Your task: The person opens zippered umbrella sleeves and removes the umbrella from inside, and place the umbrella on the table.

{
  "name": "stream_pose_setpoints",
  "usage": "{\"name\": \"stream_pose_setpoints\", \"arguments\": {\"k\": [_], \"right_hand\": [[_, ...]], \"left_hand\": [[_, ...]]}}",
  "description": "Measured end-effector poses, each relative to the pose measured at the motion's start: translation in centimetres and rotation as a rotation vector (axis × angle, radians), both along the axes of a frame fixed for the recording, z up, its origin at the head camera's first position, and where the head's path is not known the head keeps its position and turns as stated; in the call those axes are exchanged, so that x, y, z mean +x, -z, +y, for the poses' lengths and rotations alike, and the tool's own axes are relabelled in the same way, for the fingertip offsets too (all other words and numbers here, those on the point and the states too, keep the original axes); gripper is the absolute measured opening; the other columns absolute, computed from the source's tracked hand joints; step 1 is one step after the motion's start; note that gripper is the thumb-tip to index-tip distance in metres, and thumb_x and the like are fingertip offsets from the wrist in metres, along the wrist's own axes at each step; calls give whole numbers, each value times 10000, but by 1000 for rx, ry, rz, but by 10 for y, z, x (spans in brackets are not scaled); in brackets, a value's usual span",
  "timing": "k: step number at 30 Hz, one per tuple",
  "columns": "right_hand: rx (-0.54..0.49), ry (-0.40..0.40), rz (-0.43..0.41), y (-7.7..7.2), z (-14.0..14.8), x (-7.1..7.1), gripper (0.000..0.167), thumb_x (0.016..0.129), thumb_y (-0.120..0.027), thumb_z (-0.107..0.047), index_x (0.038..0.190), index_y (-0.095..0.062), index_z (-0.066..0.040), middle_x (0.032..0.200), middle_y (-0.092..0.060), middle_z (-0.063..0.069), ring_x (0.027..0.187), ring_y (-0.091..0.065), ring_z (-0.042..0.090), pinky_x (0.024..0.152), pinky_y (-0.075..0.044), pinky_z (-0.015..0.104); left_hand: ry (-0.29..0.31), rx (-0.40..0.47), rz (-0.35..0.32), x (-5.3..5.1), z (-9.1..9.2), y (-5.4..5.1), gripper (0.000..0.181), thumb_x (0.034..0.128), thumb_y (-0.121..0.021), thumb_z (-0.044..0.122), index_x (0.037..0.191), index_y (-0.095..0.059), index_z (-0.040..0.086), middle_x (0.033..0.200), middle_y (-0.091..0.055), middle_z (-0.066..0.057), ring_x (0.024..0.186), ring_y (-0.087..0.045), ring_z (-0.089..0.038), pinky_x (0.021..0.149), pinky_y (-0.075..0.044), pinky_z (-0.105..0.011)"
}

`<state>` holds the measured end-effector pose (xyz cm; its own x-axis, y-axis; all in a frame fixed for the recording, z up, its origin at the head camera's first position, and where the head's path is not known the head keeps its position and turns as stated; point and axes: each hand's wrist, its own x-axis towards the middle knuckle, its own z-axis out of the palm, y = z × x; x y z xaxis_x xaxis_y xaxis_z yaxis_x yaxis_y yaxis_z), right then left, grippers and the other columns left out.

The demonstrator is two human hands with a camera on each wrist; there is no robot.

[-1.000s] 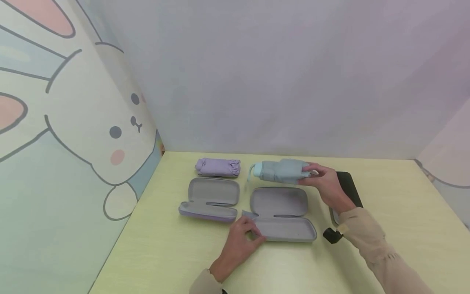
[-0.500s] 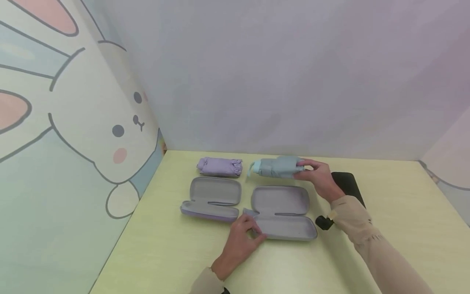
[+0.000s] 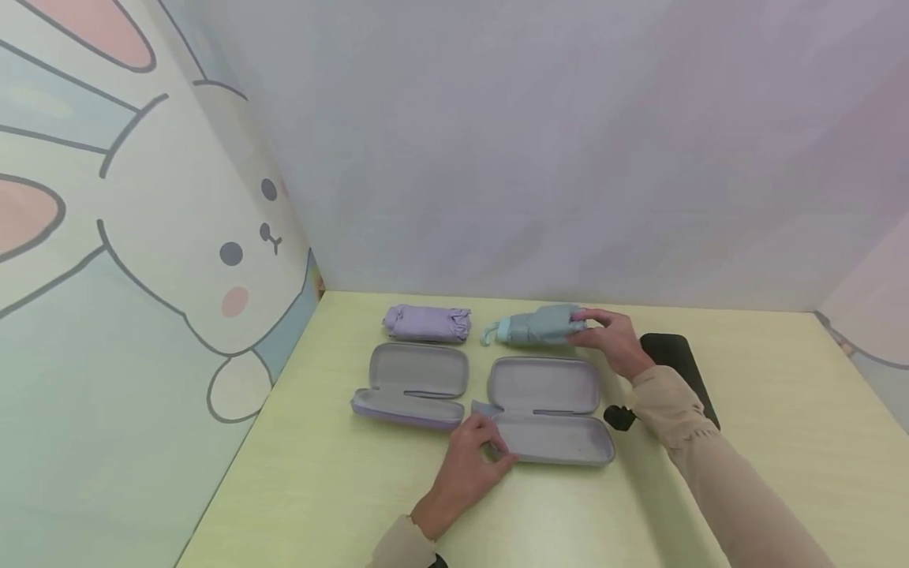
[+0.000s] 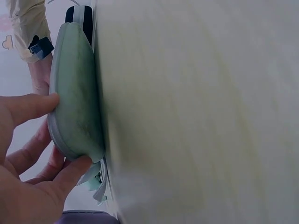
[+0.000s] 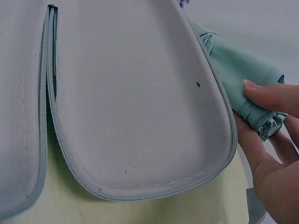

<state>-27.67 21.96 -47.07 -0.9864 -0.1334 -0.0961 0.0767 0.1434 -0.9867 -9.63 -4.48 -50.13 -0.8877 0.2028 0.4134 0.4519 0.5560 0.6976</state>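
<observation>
A pale blue-green folded umbrella (image 3: 540, 325) with a wrist loop lies along the back of the table. My right hand (image 3: 612, 341) holds its right end between thumb and fingers; the right wrist view shows the gathered fabric of the umbrella (image 5: 240, 70) in that grip. In front of it an unzipped case (image 3: 544, 385) lies spread flat with its grey lining up. My left hand (image 3: 467, 467) grips this case's front left end. In the left wrist view, thumb and fingers hold the green outer shell of the case (image 4: 77, 88).
To the left are a purple folded umbrella (image 3: 428, 323) and a second unfolded case (image 3: 417, 369) with a purple shell. A black flat object (image 3: 678, 367) lies at the right, partly behind my right forearm. A wall (image 3: 533, 158) rises behind the table.
The blue-green umbrella has come down, and its loop now lies on the table. My right hand has shifted slightly left with it. My left hand stays on the case.
</observation>
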Motion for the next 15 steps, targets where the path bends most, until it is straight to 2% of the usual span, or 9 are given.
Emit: {"name": "stream_pose_setpoints", "arguments": {"k": [6,9,12,15], "right_hand": [[85,-7,-11,3,2,-1,557,822,-692,-48,1321,-476,70,1470,-328,200,1295,-341,309,790,-444,176],[99,4,-19,6,1,-1,572,850,-647,-24,1362,-417,86,1480,-292,233,1285,-346,333,787,-437,160],[68,17,-19,8,-1,-2,562,850,-621,24,1360,-400,111,1472,-291,253,1245,-380,344,773,-449,153],[74,33,-19,9,-3,-3,557,841,-613,45,1352,-403,121,1466,-297,261,1250,-375,345,813,-450,182]], "left_hand": [[-1,-5,-43,-1,1,-4,219,665,-836,118,666,-618,108,821,-526,39,779,-530,-116,732,-454,-250],[-5,-7,-45,0,1,-4,214,665,-836,125,668,-622,108,822,-526,40,778,-533,-117,734,-456,-250],[-11,-7,-33,0,1,-4,209,663,-834,130,673,-626,113,821,-528,42,780,-532,-106,736,-456,-250],[-22,0,-20,0,1,-3,202,660,-831,130,679,-631,119,824,-531,45,783,-531,-99,737,-454,-255]]}}
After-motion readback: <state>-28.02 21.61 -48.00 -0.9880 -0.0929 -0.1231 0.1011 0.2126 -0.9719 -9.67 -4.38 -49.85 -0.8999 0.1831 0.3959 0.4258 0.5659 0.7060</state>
